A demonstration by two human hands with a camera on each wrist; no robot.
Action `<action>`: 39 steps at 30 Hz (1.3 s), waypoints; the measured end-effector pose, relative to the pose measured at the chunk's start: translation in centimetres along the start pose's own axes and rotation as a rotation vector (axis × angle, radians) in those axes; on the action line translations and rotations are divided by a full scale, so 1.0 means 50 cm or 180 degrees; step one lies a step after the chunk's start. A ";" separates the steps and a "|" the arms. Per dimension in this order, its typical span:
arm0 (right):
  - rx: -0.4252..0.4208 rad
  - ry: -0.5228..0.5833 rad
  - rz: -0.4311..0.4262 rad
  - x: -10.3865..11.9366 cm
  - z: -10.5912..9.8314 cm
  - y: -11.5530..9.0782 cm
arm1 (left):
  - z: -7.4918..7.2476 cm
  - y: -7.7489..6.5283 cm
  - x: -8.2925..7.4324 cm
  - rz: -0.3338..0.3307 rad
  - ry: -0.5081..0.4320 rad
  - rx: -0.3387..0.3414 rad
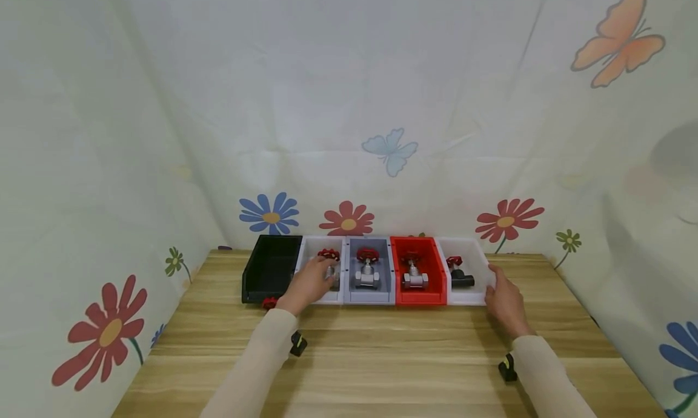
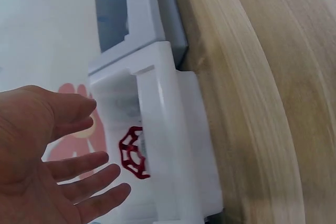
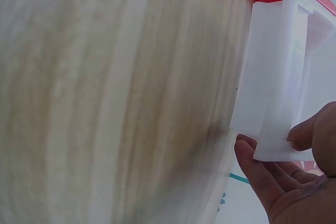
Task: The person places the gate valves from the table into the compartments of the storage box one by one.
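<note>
My left hand (image 1: 311, 281) is over the white bin (image 2: 163, 114) second from the left, fingers spread and apart. Inside that bin is a valve with a red handwheel (image 2: 134, 153); the hand partly covers its body in the head view. At the row's right end my right hand (image 1: 506, 303) pinches the side wall of another white bin (image 3: 270, 82), its thumb inside and its fingers outside. A black fitting (image 1: 462, 280) with a red handle lies in this bin.
Between the white bins stand a grey bin (image 1: 373, 298) and a red bin (image 1: 422, 299), each with a metal valve. A black bin (image 1: 272, 266) ends the row at left, a red handwheel (image 1: 269, 303) by its front. Patterned cloth (image 1: 349, 103) hangs behind the wooden table (image 1: 392, 363).
</note>
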State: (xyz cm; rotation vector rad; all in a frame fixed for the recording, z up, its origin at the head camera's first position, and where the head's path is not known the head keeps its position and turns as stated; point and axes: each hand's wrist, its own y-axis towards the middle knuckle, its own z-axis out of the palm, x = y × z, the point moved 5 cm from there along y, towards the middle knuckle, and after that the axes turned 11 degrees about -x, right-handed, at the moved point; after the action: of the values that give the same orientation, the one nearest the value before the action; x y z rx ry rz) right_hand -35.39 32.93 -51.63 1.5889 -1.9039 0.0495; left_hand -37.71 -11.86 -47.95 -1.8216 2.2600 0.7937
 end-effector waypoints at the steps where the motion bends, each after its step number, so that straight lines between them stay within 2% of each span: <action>1: -0.0012 -0.0006 -0.0012 0.001 0.000 0.000 | -0.003 -0.003 0.000 0.0016 0.0002 -0.0018; 11: -0.0086 0.0005 -0.0108 0.001 -0.009 -0.007 | -0.040 -0.046 -0.013 0.0352 0.0120 -0.0134; 19: -0.0090 0.0012 -0.0023 -0.009 -0.009 -0.010 | -0.052 -0.073 -0.016 0.0451 0.0216 -0.0145; 26: -0.0035 -0.0061 0.0015 -0.006 -0.012 -0.002 | -0.075 -0.092 -0.010 0.0385 0.0292 -0.0196; 33: -0.0005 -0.0160 -0.0013 0.001 -0.022 -0.002 | -0.090 -0.108 -0.017 0.0632 0.0335 -0.0314; 39: -0.0039 -0.0114 -0.0148 0.008 -0.023 0.000 | -0.102 -0.124 -0.019 0.0647 0.0348 -0.0348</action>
State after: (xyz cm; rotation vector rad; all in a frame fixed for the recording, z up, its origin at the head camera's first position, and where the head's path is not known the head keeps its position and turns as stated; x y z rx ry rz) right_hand -34.88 33.09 -50.53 1.6353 -1.8900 -0.0105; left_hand -30.53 -14.24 -45.15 -1.7385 2.5506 0.8856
